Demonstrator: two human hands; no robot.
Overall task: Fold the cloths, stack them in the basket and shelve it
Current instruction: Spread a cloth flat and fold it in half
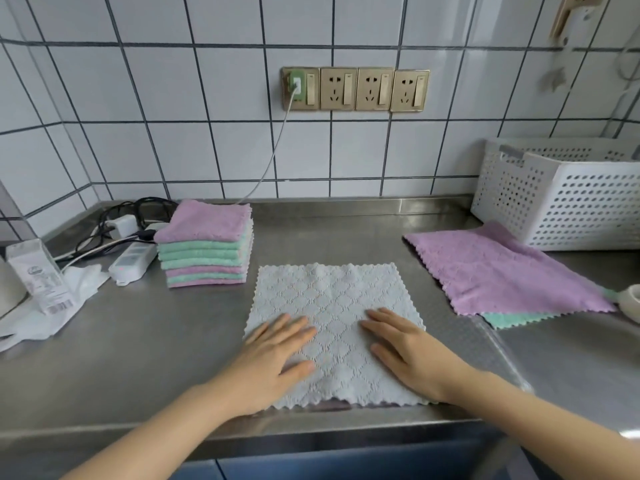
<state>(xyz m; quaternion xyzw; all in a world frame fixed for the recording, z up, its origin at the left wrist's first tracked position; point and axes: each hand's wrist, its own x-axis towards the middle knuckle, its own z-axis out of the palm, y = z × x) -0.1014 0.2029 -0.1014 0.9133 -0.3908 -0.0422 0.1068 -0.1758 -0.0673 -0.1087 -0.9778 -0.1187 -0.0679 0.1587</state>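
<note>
A white quilted cloth point(329, 299) lies spread flat on the steel counter near the front edge. My left hand point(273, 355) presses flat on its near left part, fingers straight. My right hand point(408, 348) presses flat on its near right part. A stack of folded purple and green cloths point(206, 247) stands to the left behind. To the right an unfolded purple cloth point(502, 271) lies over a green cloth point(516, 318). The white perforated basket point(568, 199) stands at the back right.
Chargers, black cables and a white power strip point(133, 259) lie at the back left. A small carton point(40, 275) and crumpled white plastic point(45, 320) sit at the left. A white round object point(632, 303) shows at the right edge. Wall sockets point(356, 89) hang above.
</note>
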